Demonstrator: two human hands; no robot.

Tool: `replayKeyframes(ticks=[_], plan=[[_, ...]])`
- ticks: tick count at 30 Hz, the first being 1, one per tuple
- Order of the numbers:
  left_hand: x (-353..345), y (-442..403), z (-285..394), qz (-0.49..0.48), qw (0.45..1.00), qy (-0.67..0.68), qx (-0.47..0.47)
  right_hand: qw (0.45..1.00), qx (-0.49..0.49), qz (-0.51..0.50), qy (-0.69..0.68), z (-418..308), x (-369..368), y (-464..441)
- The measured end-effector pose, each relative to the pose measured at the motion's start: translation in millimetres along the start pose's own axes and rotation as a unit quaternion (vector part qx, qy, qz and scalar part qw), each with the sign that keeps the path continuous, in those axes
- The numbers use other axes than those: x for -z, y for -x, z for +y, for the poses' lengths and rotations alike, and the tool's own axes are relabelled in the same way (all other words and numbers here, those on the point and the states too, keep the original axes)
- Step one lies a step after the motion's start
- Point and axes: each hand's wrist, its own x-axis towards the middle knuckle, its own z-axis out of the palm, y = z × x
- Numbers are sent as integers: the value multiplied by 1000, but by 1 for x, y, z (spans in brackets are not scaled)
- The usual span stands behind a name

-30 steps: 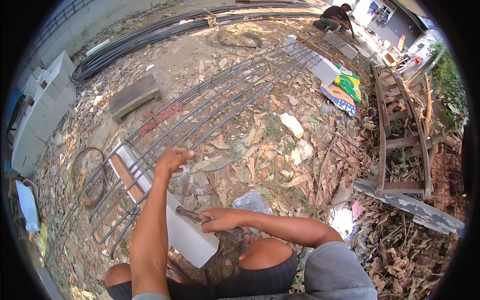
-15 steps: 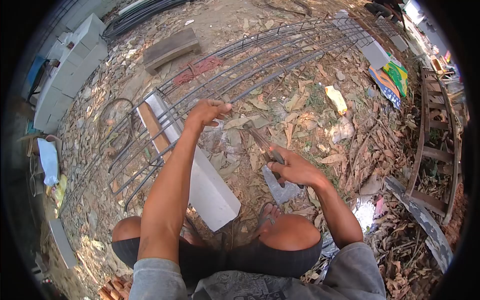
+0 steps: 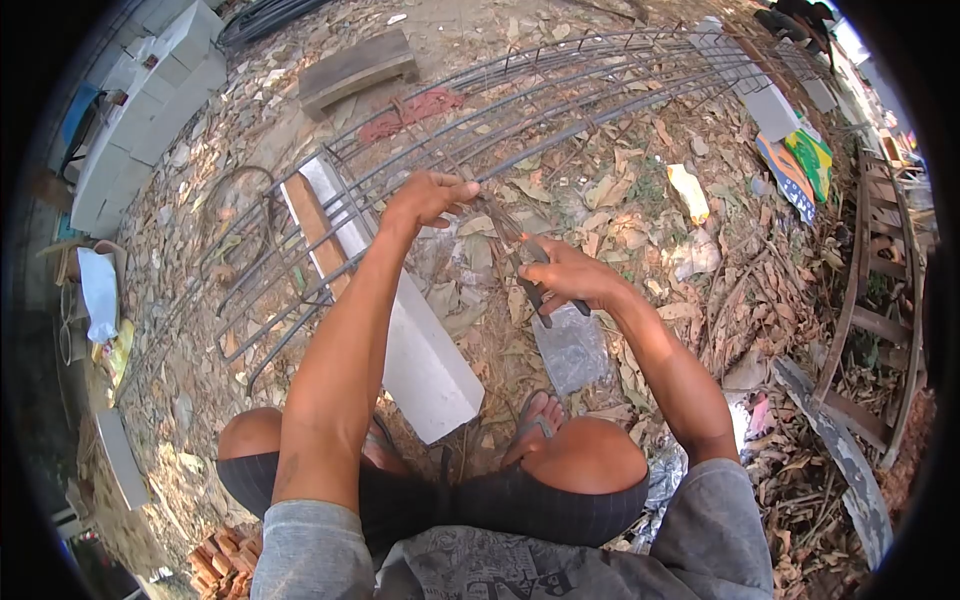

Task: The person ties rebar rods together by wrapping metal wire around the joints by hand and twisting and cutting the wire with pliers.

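Note:
Steel pincers (image 3: pixel 506 226) with dark handles are in my right hand (image 3: pixel 572 274), its fingers closed round the grips. Their jaws reach up to the near bar of a long rebar cage (image 3: pixel 560 135), just beside my left fingertips. My left hand (image 3: pixel 432 200) is closed at that same bar, thumb and fingers pinched together. Whatever it pinches is too small to make out. Under the cage's near end lie a pale concrete block (image 3: pixel 425 360) and a strip of brown wood (image 3: pixel 315 235). A clear plastic sheet (image 3: pixel 572 350) lies below my right hand.
A wooden bench (image 3: pixel 358 72) stands beyond the cage, whose far end rests on another pale block (image 3: pixel 745 80). To the right are a wooden ladder (image 3: pixel 850 310) and a weathered plank (image 3: pixel 835 455). Grey blocks (image 3: pixel 150 120) are stacked at left. A person (image 3: pixel 800 25) crouches far right.
My right hand has moved up and left, bringing the pincers' jaws to the bar by my left fingers. My left hand has shifted slightly up, still pinched. The view has tilted a little.

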Motion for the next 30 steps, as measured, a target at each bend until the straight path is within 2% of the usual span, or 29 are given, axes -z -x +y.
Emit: replayKeyframes(ticks=[4,7,13,16,19,22,23,25,27,30], plan=[[0,-1,0,1,1000,-4,-4,991,-12,63,113,-9,1,6],[-1,1,1,2,1000,-4,-3,984,20,81,157,-4,1,3],[-1,5,4,8,1000,-4,-6,996,43,63,49,11,-4,-4],[0,6,4,-7,1000,3,-7,999,26,13,-40,11,-1,-3],[-1,7,5,-7,1000,0,-1,973,33,-78,-215,38,-4,-16],[-1,5,8,6,1000,-1,4,959,59,-114,-253,36,-13,-20],[-1,4,7,8,1000,6,4,984,84,-59,-143,31,-11,-16],[-2,5,3,9,1000,10,8,983,136,113,50,34,-15,-12],[-2,1,2,9,1000,5,8,917,144,255,272,14,-23,10],[-1,1,2,0,1000,10,7,769,185,410,454,33,-35,17]])
